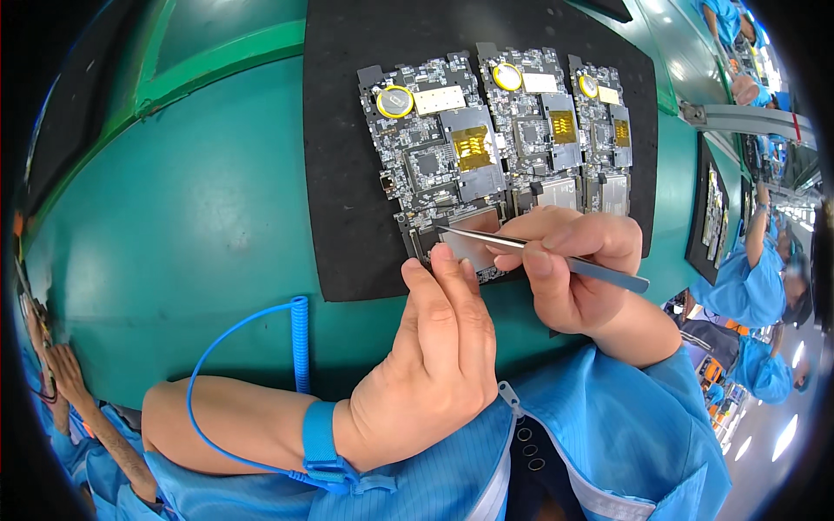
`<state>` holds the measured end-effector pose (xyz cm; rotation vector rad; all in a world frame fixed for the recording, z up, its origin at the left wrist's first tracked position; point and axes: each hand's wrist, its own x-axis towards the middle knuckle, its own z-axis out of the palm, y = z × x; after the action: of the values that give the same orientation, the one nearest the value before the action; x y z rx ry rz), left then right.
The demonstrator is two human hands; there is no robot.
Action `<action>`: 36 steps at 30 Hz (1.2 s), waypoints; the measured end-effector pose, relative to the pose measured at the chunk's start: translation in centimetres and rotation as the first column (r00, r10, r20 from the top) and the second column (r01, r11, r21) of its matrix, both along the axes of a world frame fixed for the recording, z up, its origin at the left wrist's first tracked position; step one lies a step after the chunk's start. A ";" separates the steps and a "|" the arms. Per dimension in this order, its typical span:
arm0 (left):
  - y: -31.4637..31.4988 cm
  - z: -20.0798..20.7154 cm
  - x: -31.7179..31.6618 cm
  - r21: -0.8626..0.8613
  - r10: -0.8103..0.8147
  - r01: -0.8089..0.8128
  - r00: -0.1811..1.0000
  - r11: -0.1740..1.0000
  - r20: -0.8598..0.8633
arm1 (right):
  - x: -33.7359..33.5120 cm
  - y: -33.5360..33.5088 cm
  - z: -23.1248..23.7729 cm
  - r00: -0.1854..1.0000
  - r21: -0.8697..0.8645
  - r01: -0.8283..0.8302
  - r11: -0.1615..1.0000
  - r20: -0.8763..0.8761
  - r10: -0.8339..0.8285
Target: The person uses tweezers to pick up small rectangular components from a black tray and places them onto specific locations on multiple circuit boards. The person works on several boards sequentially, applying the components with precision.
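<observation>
In my right hand (582,260) is a pair of metal tweezers (599,273), held between thumb and fingers. Their pointed tip reaches over the lower left part of the nearest circuit board (426,165), beside a shiny bare metal plate (473,247). My left hand (434,356) has its fingers stretched forward, with the fingertips resting at that board's lower edge; its thumb is mostly hidden. This board carries a round coin cell (394,102) with a yellow rim and a patch of amber tape (473,148). Whatever lies at the tweezer tip is too small to tell.
Two similar boards, a middle one (530,130) and a right one (599,130), lie alongside on the black mat (339,174). Under it is a green table (234,217). A coiled blue cord (301,347) runs to my left wrist strap (320,434). Co-workers in blue (747,282) sit right.
</observation>
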<state>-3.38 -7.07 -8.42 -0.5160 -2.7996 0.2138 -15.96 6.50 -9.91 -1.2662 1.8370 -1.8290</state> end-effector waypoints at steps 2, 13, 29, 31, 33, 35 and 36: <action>-0.1 0.0 0.0 -0.005 -0.004 0.004 1.000 1.000 -0.006 | 0.0 0.0 0.1 0.999 0.041 -0.002 0.999 -0.054 0.004; -0.8 0.2 0.3 0.008 -0.018 0.018 1.000 1.000 0.017 | 0.6 0.6 2.2 0.956 -0.166 0.251 0.954 0.196 -0.218; -5.3 2.9 -0.6 0.722 -0.053 -0.200 0.949 0.662 0.311 | -2.8 15.3 2.0 0.699 -0.057 0.582 0.811 0.545 -0.463; -6.0 2.5 0.5 0.761 0.181 -0.423 0.905 0.493 0.386 | -4.5 18.3 2.5 0.630 -0.071 0.613 0.787 0.645 -0.432; -7.2 2.0 0.8 0.759 0.346 -0.599 0.789 0.254 0.507 | -5.5 19.3 3.5 0.552 0.150 0.666 0.731 0.560 -0.618; -7.9 2.2 -0.1 0.786 0.234 -0.615 0.757 -0.061 0.610 | -6.0 19.8 4.2 0.556 0.359 0.569 0.740 0.494 -0.668; -8.2 2.1 -1.1 0.765 0.149 -0.610 0.753 -0.208 0.641 | -6.1 19.6 4.7 0.592 0.459 0.454 0.764 0.486 -0.644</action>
<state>-4.50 -15.30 -6.28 0.8718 -2.2200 -1.9383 -22.01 26.06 -5.26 0.1069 2.0863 -1.8145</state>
